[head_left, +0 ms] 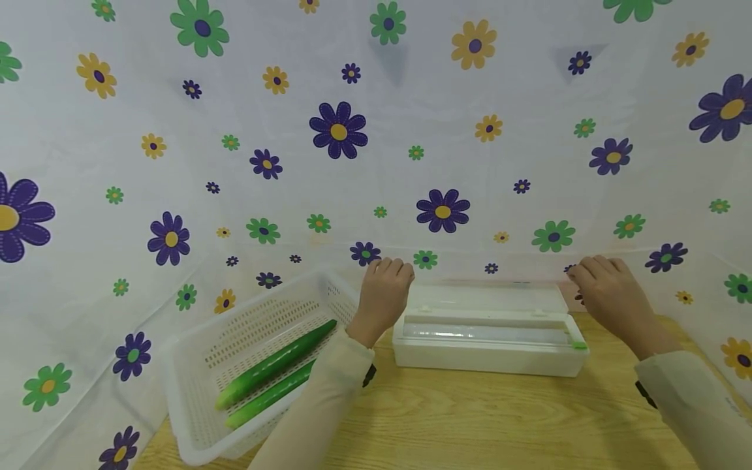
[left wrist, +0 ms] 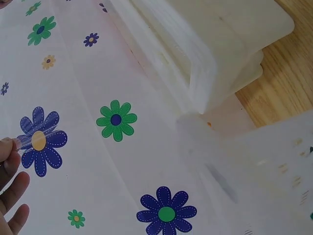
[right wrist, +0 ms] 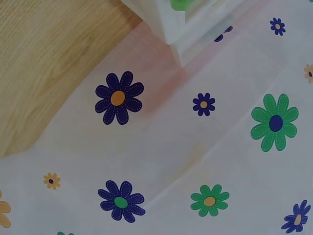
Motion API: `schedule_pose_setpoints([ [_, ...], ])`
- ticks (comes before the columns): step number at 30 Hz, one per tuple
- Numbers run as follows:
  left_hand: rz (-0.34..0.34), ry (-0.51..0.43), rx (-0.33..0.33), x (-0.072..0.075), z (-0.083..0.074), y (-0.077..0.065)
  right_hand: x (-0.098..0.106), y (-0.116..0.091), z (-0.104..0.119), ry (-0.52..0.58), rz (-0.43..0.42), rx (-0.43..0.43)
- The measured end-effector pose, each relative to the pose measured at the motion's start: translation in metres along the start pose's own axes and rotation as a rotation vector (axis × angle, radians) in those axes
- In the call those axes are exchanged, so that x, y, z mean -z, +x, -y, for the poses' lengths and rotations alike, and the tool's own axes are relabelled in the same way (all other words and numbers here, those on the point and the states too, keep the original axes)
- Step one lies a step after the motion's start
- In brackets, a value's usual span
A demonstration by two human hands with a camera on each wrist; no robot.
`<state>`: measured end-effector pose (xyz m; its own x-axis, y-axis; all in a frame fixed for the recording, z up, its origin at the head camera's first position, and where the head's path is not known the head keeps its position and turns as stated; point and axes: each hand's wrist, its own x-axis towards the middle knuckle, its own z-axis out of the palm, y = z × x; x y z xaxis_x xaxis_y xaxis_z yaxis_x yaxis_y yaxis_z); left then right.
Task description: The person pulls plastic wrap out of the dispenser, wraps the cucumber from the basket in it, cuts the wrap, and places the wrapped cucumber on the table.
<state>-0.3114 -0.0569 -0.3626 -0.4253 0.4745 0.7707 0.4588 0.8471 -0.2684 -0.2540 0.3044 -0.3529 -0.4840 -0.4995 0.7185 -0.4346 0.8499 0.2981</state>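
My left hand [head_left: 384, 294] is raised at the left end of a white cling film dispenser [head_left: 487, 361], fingers curled. Thumb and index finger pinch the edge of clear cling film [left wrist: 36, 137] in the left wrist view. Beyond the dispenser's right end my right hand [head_left: 608, 294] is held up at the same height, fingers curled as in a pinch; the film there is too clear to make out. The dispenser's lid [head_left: 482, 297] stands open at the back, showing the film roll [head_left: 482, 333] inside. A green slide cutter [head_left: 578, 344] sits at its right end.
Left of the dispenser, a white perforated basket [head_left: 176, 391] holds two cucumbers, one behind [head_left: 276, 365] and one in front [head_left: 270, 395], partly hidden by my left sleeve. A flower-print sheet [head_left: 399, 183] hangs behind the wooden table [head_left: 470, 418].
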Motion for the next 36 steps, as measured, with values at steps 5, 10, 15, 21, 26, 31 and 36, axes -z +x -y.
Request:
schedule_pose_setpoints([
  [5,-0.004,0.007,0.000,0.003,0.001,0.002,0.004,0.003,0.001,-0.014,0.002,-0.023],
  [10,-0.008,-0.005,0.004,0.007,0.002,0.005,0.008,0.005,0.002,-0.026,-0.004,-0.031],
  [15,-0.023,0.001,0.003,0.011,0.002,0.007,0.011,0.007,0.001,-0.024,-0.026,-0.033],
  [21,-0.049,-0.007,0.002,0.017,0.003,0.010,0.017,0.010,0.000,-0.028,-0.039,-0.027],
  [26,-0.050,-0.025,0.003,0.021,0.004,0.012,0.022,0.012,0.000,-0.026,-0.043,-0.029],
  [31,-0.045,-0.025,0.001,0.026,0.004,0.013,0.025,0.013,0.000,-0.024,-0.050,-0.036],
  [36,-0.057,-0.034,-0.002,0.033,0.005,0.016,0.029,0.015,0.001,-0.035,-0.068,-0.038],
])
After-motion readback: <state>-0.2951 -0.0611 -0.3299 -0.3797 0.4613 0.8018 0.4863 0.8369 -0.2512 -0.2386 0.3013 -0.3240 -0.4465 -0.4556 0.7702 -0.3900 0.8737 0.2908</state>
